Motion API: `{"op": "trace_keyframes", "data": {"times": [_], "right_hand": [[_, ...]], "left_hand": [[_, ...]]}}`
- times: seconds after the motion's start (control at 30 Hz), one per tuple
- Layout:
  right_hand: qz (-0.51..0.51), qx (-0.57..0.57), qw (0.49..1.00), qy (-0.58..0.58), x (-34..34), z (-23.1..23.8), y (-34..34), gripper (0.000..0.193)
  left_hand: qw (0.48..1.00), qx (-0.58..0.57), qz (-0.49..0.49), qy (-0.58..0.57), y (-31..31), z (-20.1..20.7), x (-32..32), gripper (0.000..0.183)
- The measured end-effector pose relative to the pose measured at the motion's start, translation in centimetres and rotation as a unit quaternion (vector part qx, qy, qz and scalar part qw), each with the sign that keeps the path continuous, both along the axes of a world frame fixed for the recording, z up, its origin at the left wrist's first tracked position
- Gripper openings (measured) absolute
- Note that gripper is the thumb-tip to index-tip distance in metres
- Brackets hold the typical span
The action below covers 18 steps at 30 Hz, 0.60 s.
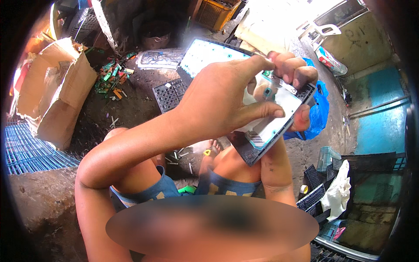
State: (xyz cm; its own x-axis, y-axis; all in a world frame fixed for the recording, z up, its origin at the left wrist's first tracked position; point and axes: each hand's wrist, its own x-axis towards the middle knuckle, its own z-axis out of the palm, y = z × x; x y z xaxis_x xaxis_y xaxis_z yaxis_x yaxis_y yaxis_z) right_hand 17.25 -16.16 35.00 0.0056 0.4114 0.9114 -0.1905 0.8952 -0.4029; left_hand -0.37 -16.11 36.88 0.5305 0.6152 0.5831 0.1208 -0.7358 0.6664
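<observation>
A black keyboard shell (286, 130) lies tilted across my knees, its inside up, with a white plastic sheet (205, 53) bearing pale blue dots. My right hand (294, 74) grips its far right end, fingers curled over the top and the thumb at the edge. Over the middle reaches my left hand (227, 91). Its thumb is stretched onto the white sheet and its other fingers bend near a small green piece (267, 73) close to my right fingertips. What the left fingers pinch is hidden.
An open cardboard box (56, 91) stands at left, beside loose green and orange pieces (114, 76). A black gridded panel (168, 94) lies behind the left forearm. At right are a blue plastic bag (321, 111), keyboard parts (312, 196) and a white bag (337, 192).
</observation>
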Motion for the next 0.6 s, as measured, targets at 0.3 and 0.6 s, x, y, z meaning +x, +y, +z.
{"op": "trace_keyframes", "data": {"times": [0.3,0.6], "right_hand": [[0.045,-0.006,0.999,0.017,-2.4,0.5,-1.8,0.043],[0.057,-0.011,0.997,-0.056,-1.6,1.1,-2.4,0.041]], "left_hand": [[0.997,0.071,-0.026,0.008,-0.6,-0.1,0.5,0.033],[0.961,0.266,-0.027,0.065,1.0,-0.3,0.1,0.017]]}}
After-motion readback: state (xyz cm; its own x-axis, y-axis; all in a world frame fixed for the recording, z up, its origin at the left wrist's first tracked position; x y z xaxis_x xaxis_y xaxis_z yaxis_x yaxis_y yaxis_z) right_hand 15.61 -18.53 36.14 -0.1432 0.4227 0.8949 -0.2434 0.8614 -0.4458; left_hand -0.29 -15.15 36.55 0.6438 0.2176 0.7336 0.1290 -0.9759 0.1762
